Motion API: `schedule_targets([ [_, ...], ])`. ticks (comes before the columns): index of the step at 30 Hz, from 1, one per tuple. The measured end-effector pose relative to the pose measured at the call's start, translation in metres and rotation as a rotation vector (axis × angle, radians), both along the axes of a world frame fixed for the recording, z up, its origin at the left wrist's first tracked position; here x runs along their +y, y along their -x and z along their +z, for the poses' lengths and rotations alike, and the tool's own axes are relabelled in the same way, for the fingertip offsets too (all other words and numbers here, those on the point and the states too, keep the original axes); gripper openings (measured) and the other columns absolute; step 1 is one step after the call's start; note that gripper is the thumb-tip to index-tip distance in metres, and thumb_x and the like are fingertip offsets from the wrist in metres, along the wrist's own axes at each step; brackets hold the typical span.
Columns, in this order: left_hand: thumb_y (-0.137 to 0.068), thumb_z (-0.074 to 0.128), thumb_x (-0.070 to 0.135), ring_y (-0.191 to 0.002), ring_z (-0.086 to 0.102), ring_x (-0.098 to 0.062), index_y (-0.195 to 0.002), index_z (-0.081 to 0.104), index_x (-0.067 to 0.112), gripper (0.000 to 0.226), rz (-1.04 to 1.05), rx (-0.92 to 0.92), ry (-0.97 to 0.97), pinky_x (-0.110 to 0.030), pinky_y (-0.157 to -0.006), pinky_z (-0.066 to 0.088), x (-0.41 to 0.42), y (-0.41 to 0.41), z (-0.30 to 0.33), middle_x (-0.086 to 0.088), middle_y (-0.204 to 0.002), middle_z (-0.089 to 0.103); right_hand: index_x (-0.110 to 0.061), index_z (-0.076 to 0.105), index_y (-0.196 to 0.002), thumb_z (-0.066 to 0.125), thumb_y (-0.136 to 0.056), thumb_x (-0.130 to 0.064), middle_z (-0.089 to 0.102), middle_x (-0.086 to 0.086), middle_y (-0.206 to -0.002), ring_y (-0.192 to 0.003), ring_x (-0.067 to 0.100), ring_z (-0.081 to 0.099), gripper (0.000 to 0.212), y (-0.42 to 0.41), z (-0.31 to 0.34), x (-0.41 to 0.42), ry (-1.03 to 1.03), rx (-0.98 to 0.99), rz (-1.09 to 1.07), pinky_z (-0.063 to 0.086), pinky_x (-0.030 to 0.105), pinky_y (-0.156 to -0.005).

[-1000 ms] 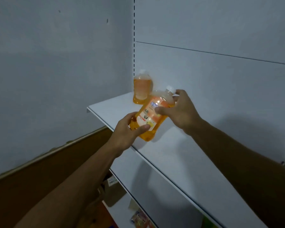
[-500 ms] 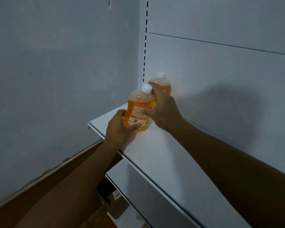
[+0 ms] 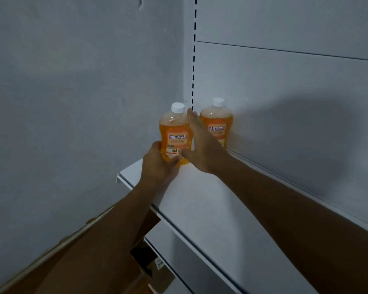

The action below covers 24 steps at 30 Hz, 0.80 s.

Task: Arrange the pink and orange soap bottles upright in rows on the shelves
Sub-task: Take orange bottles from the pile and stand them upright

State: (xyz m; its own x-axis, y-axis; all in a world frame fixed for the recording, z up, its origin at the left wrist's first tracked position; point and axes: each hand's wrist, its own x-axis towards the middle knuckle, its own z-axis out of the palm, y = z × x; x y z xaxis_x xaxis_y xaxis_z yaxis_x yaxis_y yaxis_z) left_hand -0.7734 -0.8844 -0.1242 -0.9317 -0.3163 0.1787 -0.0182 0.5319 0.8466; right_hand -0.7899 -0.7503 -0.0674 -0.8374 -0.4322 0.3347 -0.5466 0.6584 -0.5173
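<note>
An orange soap bottle point(image 3: 175, 132) with a white cap stands upright near the left end of the white shelf point(image 3: 202, 200). My left hand point(image 3: 158, 164) grips its base from the front left. My right hand point(image 3: 202, 145) lies flat against its right side, fingers straight and thumb across the lower front. A second orange bottle point(image 3: 219, 122) stands upright behind and to the right, against the back panel, partly hidden by my right hand.
A grey wall closes off the left. The shelf runs on to the right. A lower white shelf point(image 3: 179, 257) sits beneath, with a cardboard box point(image 3: 151, 264) beside it. A slotted upright point(image 3: 193, 60) rises behind the bottles.
The tilted bottle has been brought upright and set down at the shelf's left end, in front of the second bottle. My right hand has straightened from a grip to a flat touch.
</note>
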Motion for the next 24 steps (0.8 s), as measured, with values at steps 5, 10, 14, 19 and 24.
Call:
schedule_targets([
  [5,-0.084,0.071,0.034,-0.106,0.062,-0.025,-0.12,0.05,0.014,0.046,0.013,-0.063,0.042,-0.028,-0.078,0.043,0.006,-0.012,-0.002,-0.006,-0.121,0.063,-0.012,0.005,-0.154,0.068,-0.089,-0.019,0.016,0.006,-0.16,-0.146,0.024,0.019,0.091,-0.005,0.0,0.013,0.031,-0.019,-0.033,0.025,0.041,-0.115],
  [10,-0.084,0.07,0.035,-0.123,0.047,-0.027,-0.132,0.044,0.015,0.058,0.148,0.022,0.254,-0.04,-0.098,0.041,0.027,-0.051,-0.006,-0.009,-0.134,0.049,-0.009,0.021,-0.15,0.067,-0.086,-0.033,0.033,0.012,-0.151,-0.139,0.032,0.034,0.083,-0.026,0.002,0.045,0.013,-0.004,-0.061,0.038,0.054,-0.107],
  [14,-0.088,0.061,0.044,-0.123,0.048,-0.028,-0.136,0.044,0.015,0.058,0.046,0.054,0.366,-0.044,-0.101,0.04,0.066,-0.085,0.0,-0.007,-0.137,0.05,-0.011,0.035,-0.145,0.061,-0.085,-0.048,0.042,0.013,-0.146,-0.131,0.033,0.044,0.075,-0.059,0.015,0.088,-0.023,-0.009,-0.114,0.042,0.053,-0.1],
  [19,-0.089,0.052,0.053,-0.135,0.039,-0.022,-0.144,0.038,0.02,0.066,-0.238,0.05,0.439,-0.039,-0.111,0.031,0.158,-0.128,0.018,-0.001,-0.15,0.04,-0.015,0.022,-0.152,0.053,-0.094,-0.046,0.019,0.005,-0.16,-0.147,0.024,0.016,0.073,-0.125,0.036,0.182,-0.161,-0.005,-0.233,0.022,0.044,-0.118],
  [24,-0.086,0.047,0.06,-0.133,0.043,-0.021,-0.143,0.04,0.021,0.07,-0.464,0.112,0.462,-0.038,-0.11,0.032,0.276,-0.171,0.034,-0.001,-0.148,0.044,-0.018,0.019,-0.153,0.048,-0.095,-0.052,0.018,0.003,-0.16,-0.147,0.023,0.016,0.073,-0.201,0.059,0.3,-0.22,0.007,-0.438,0.023,0.045,-0.117],
])
